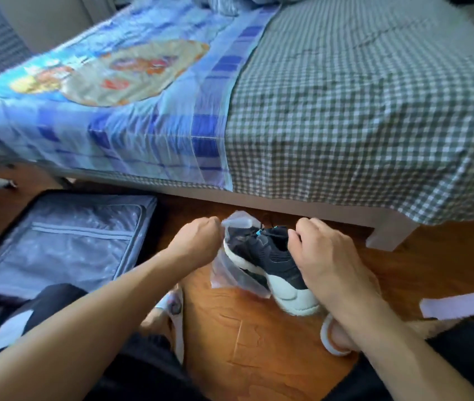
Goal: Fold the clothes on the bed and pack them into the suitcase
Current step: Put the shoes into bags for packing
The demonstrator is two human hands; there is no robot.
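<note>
A black sneaker with a white sole (270, 264) hangs above the wooden floor, its toe partly inside a clear plastic bag (231, 273). My left hand (198, 238) pinches the bag's top edge. My right hand (325, 256) grips the sneaker from the right, near its heel and collar. The open suitcase (65, 241) lies on the floor at the left, its grey zipped lining facing up. Dark and white folded clothes (12, 319) lie in its near half. The bed (345, 111) stretches across the top of the view.
A blue cartoon-print sheet (99, 82) covers the bed's left part, a grey checked sheet the right. My feet in white slippers (172, 308) rest on the wooden floor (259, 342). A white strip (461, 305) lies at the right edge. The bed's white leg (386, 235) stands nearby.
</note>
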